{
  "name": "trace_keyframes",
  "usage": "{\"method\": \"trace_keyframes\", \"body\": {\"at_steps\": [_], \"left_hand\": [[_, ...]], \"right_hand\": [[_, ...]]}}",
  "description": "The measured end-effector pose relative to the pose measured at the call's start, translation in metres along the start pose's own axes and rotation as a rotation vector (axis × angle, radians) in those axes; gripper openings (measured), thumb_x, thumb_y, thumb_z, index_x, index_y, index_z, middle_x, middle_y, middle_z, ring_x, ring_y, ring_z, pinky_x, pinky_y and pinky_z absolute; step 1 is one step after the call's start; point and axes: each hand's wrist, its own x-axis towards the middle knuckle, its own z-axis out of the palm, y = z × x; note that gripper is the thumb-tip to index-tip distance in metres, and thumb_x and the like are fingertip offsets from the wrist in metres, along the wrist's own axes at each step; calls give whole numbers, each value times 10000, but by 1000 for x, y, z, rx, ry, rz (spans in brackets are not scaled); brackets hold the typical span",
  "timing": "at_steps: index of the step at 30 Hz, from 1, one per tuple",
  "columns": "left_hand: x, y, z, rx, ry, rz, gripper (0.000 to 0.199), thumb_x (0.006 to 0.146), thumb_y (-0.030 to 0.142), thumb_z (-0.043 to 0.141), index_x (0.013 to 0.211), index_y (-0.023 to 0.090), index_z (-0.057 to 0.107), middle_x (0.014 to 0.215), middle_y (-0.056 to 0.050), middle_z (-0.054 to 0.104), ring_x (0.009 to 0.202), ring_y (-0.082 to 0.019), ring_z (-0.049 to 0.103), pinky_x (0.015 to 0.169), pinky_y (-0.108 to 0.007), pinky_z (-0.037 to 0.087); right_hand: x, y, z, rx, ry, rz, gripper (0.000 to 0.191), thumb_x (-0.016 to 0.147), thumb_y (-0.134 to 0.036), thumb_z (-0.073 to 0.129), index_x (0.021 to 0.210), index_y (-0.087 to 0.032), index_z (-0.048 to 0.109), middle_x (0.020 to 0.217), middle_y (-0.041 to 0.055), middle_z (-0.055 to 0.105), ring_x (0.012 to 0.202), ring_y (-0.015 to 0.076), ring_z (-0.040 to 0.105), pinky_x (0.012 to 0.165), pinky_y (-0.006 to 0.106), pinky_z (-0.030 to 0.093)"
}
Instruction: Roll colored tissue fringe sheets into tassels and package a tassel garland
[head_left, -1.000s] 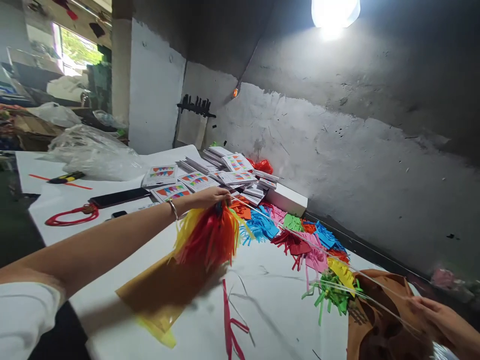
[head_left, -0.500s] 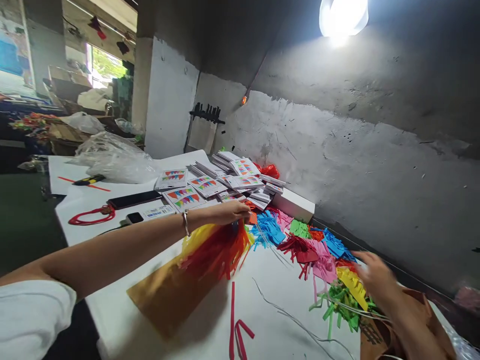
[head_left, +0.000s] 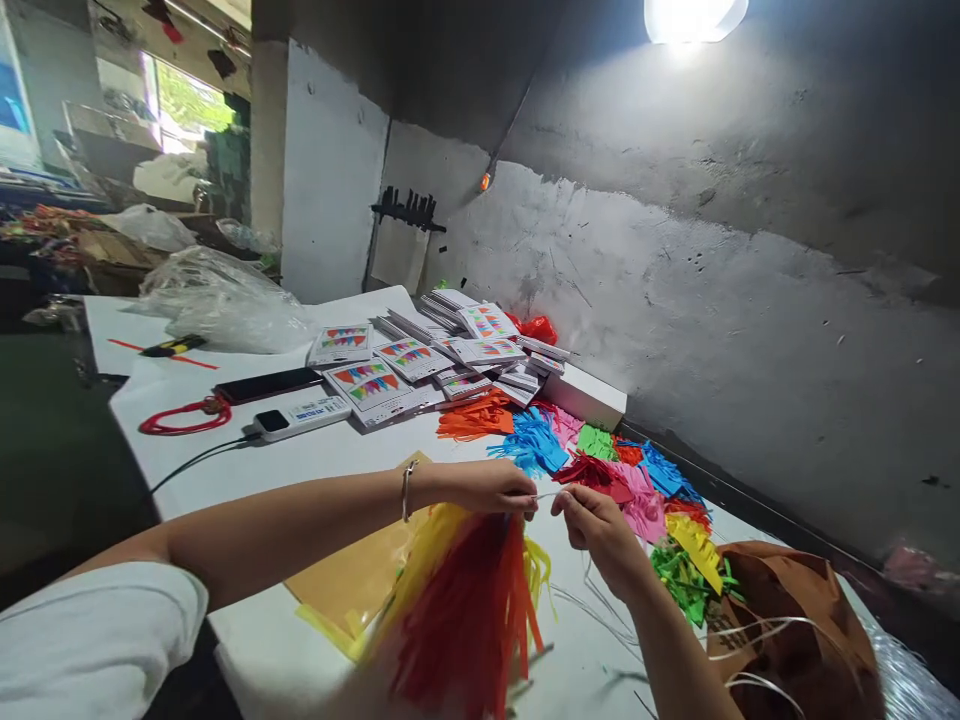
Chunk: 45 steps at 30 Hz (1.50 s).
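My left hand is closed round the top of a bunch of paper tassels in yellow, red and orange. Its fringes hang down over the table, slightly blurred. My right hand faces it, thumb and finger pinched on a thin white string. The string runs between the fingertips of both hands. Beneath the tassels lies a brown paper sheet with yellow along its edge. Just past my hands are loose fringed papers: orange, blue, dark red and green.
Printed flat packs are piled at the back beside a white box. A phone, a white power bank and a red cord lie left. A brown bag stands right, before the wall.
My right hand has come from the fringed papers on the right to my left hand and now pinches the string. The tassel bunch has moved nearer and hangs lower.
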Motion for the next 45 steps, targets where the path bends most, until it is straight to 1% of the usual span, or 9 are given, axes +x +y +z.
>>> {"method": "trace_keyframes", "body": {"at_steps": [4,9,14,18,24,31,37,40,45], "left_hand": [[-6,6,12,14,120,47,87,963,228,587,976,173,654,1022,-81,683,849,-162,625,743,-226,496],[-11,8,27,70,221,29,169,960,134,505,931,177,665,885,-60,691,803,-176,609,730,-264,475],[-12,5,32,73,227,-5,323,950,44,426,1010,177,714,976,-72,749,895,-187,665,797,-276,494],[-8,2,29,48,177,-29,242,939,72,506,968,184,718,843,-19,753,741,-142,673,652,-204,496],[-3,0,32,133,206,-69,273,914,34,488,895,183,717,1033,-76,697,833,-163,654,735,-241,482],[-6,-9,38,179,273,-153,155,862,87,570,953,178,657,927,-64,664,821,-199,617,721,-273,463],[-9,-9,38,58,171,-125,210,881,61,542,949,187,695,830,-19,733,727,-145,652,674,-217,477],[-10,-6,37,11,164,-111,242,879,62,540,1010,193,695,899,-24,745,770,-141,661,689,-209,482],[-9,-5,37,29,257,-138,71,838,119,593,848,172,639,848,-37,681,762,-163,580,688,-247,442]], "right_hand": [[-11,4,5,161,29,44,474,852,-651,576,795,-183,618,496,-110,291,452,69,224,441,231,169],[-21,7,12,240,32,71,466,828,-628,658,795,-164,652,489,-114,273,451,57,179,441,246,109],[-29,11,18,277,65,77,491,814,-644,677,776,-154,679,488,-109,278,452,50,176,448,248,99],[-30,12,23,313,63,92,479,807,-637,688,783,-159,687,498,-103,291,460,54,193,450,245,113],[-31,16,32,357,53,115,480,759,-636,734,753,-159,681,497,-107,276,463,50,186,446,240,111],[-36,28,35,419,63,139,501,764,-648,728,746,-151,662,470,-117,279,441,38,176,430,231,112],[-40,39,30,497,121,131,466,783,-608,739,768,-148,666,479,-119,280,442,35,179,433,226,107],[-41,41,28,548,145,114,446,786,-589,749,779,-151,669,485,-121,274,443,32,172,435,226,106],[-40,40,31,617,159,93,468,752,-608,774,753,-152,669,475,-128,250,430,26,158,428,228,97]]}}
